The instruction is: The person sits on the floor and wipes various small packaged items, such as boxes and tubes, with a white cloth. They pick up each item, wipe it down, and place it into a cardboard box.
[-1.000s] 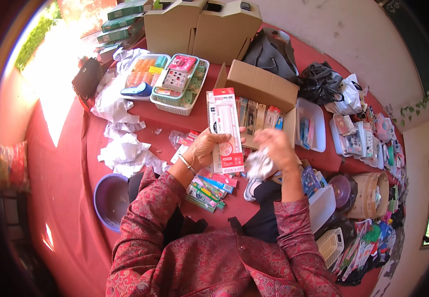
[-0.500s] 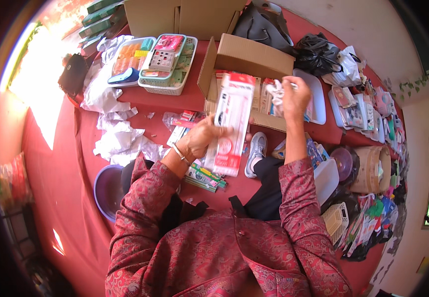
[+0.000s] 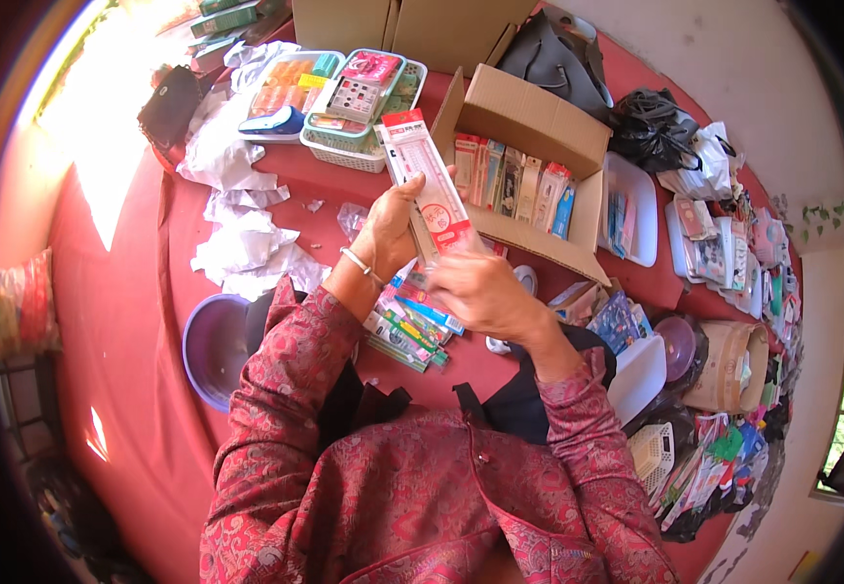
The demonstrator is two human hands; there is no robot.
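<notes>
A long flat ruler packet (image 3: 429,175), clear and white with red ends, is tilted in front of me, its top leaning left. My left hand (image 3: 390,226) is closed around its left edge, thumb on the front. At its lower end is my right hand (image 3: 480,289), fingers curled against the packet and slightly blurred. Beyond stands an open cardboard box (image 3: 536,112) with a row of upright flat packets (image 3: 514,183) in red, white, black and blue. Below my hands, several green and blue stationery packets (image 3: 407,331) lie on the red cloth.
White baskets (image 3: 349,156) of small goods stand back left, near crumpled white paper (image 3: 247,234). A purple basin (image 3: 210,355) sits at left. To the right are a white tray (image 3: 644,229), black bag (image 3: 656,122), brown carton (image 3: 729,365) and piled packets (image 3: 709,248).
My right hand has come down from beside the box to the packet's lower end. The crumpled white piece it held no longer shows. The packet now leans left, and the view has shifted.
</notes>
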